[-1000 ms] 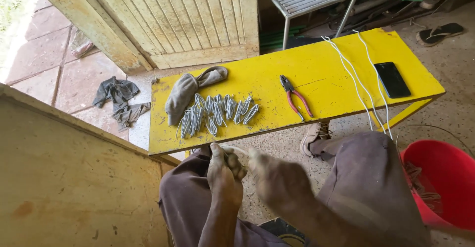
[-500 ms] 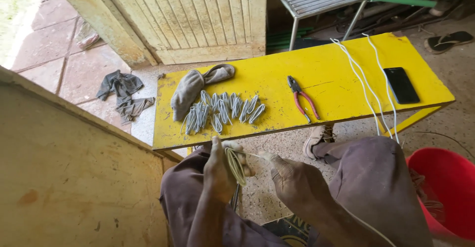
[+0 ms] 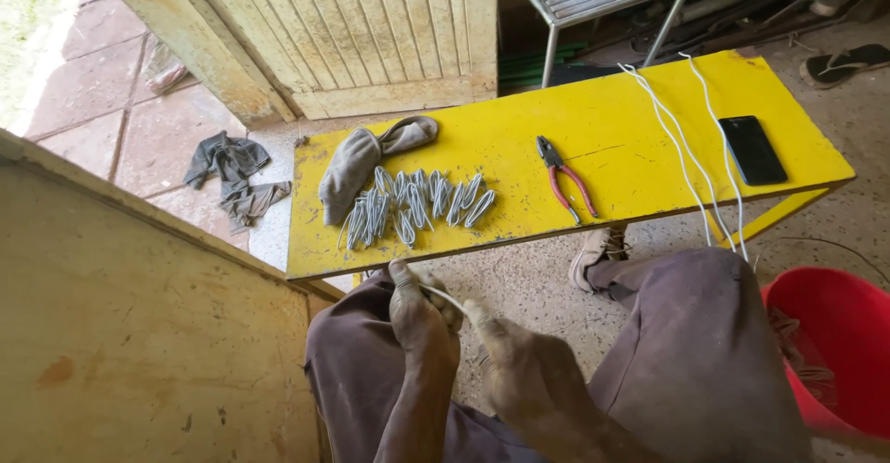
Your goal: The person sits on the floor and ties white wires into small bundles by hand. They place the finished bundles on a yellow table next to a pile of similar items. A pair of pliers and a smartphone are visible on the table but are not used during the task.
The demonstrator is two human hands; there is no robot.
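My left hand (image 3: pixel 419 319) and my right hand (image 3: pixel 519 361) meet over my lap, below the near edge of a yellow bench (image 3: pixel 630 120). Both pinch a short piece of white wire (image 3: pixel 443 296) between them. On the bench lies a pile of folded wire bundles (image 3: pixel 415 203), beside a grey cloth (image 3: pixel 362 159). Red-handled pliers (image 3: pixel 565 178) lie to the right of the pile. Two long white wires (image 3: pixel 686 162) run across the bench and down over my right knee.
A black phone (image 3: pixel 752 149) lies at the bench's right end. A red bucket (image 3: pixel 839 347) stands by my right leg. A wooden panel (image 3: pixel 139 333) rises on my left, with rags (image 3: pixel 234 174) on the paving beyond. A wooden door (image 3: pixel 371 27) stands behind the bench.
The view has tilted slightly, shifting the bench in the frame. My hands stay together over my lap; my right hand has moved up to the left hand on the wire.
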